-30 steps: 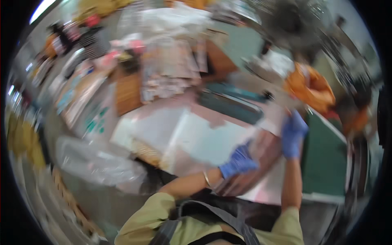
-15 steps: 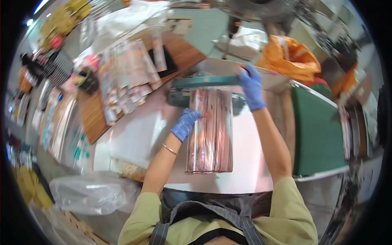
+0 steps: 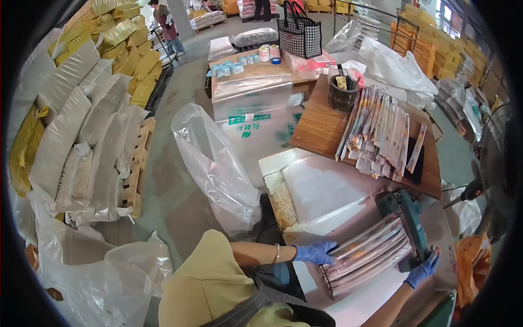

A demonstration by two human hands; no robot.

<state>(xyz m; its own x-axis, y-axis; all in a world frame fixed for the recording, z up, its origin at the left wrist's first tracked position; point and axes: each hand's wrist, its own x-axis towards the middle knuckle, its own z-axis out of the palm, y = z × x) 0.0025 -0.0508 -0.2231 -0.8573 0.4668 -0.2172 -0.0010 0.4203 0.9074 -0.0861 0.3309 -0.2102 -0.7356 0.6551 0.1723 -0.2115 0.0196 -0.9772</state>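
A bundle of long, flat, pinkish packets in clear plastic (image 3: 370, 252) lies on the white work surface (image 3: 351, 316), its far end at a green hand-lever sealer (image 3: 414, 226). My left hand (image 3: 315, 253), in a blue glove, grips the bundle's near left end, thumb and fingers at its edge. At the sealer's near right end, my blue-gloved right hand (image 3: 423, 269) is closed around the end of its lever arm. The lever arm lies low across the end of the bundle. Part of my right fingers is hidden.
A brown wooden board (image 3: 318, 122) holds more slim packets (image 3: 378, 133) and a dark pot (image 3: 342, 98). An empty clear bag (image 3: 218, 169) hangs to my left. Farther left, wrapped sacks (image 3: 60, 147) are stacked on a pallet (image 3: 137, 163). A person (image 3: 166, 27) stands far off.
My view has swung left, so the sealer and bundle now sit at the lower right. My left hand has moved from the bundle's upper left side to its near end. The right stays at the lever.
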